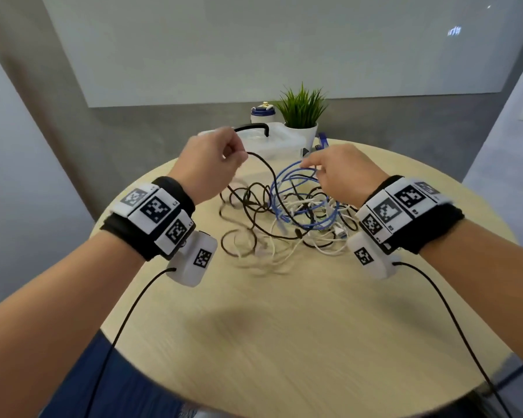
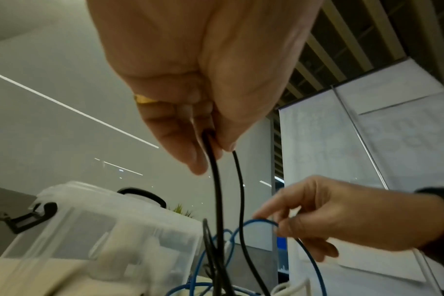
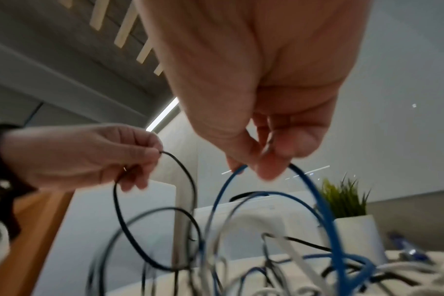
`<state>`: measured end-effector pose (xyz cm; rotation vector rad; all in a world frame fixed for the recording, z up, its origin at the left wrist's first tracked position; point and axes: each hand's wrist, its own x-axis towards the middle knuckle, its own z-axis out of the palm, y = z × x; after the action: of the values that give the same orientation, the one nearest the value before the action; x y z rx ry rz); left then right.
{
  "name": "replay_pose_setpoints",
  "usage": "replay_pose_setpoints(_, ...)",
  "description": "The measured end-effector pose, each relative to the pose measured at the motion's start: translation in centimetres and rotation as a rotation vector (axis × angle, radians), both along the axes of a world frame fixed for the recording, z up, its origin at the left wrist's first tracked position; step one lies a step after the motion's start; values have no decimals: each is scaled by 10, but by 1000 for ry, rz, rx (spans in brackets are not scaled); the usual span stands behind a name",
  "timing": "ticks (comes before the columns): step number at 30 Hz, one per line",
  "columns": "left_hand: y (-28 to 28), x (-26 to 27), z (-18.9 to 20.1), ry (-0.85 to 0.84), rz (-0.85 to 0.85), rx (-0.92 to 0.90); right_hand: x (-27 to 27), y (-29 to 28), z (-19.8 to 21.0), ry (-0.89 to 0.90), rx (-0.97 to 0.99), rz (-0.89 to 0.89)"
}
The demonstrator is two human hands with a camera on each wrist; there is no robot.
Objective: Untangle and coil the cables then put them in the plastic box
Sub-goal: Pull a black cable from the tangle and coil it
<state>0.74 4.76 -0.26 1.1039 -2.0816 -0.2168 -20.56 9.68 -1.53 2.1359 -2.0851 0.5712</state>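
A: Where is the black cable (image 1: 264,173) lying from the left hand (image 1: 212,164)?

B: The left hand is pinching it between thumb and fingers, in the upper middle of the head frame. From this grip the cable is running down and to the right, into the tangle (image 1: 287,218) on the table (image 1: 284,327).

A: And the right hand (image 1: 341,173)?

B: Its fingertips are pinching a loop of the blue cable (image 1: 290,173), just right of the black one. The two loops are crossing between the hands, so I am judging the left hand must pull away to the left.

A: The plastic box (image 1: 281,143)?

B: It is standing behind the hands, at the far table edge, nearer to the left hand
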Motion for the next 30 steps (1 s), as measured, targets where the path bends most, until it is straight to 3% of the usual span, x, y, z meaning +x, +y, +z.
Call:
replay_pose_setpoints(3,6,-8,-7,65,-91,117,12,5,0,-116,59,119)
replay_pose_setpoints(6,13,-12,-5,303,-232,215,22,11,-1,-196,148,214)
replay_pose_setpoints(11,26,-13,12,688,-403,252,21,3,-18,-299,122,213)
replay_pose_setpoints(14,25,-7,16,795,-403,229,13,-3,-25,-348,118,195)
replay_pose_setpoints(18,20,5,7,632,-259,312,1,-2,-17,-511,12,171)
replay_pose_setpoints(23,22,9,-13,300,-292,602,-10,-1,5,-609,-112,198)
replay_pose_setpoints(27,18,-3,-24,114,-86,368,-7,3,15,-685,-230,283)
replay_pose_setpoints(30,16,-15,-31,-7,-141,281,2,6,21,-770,-268,352)
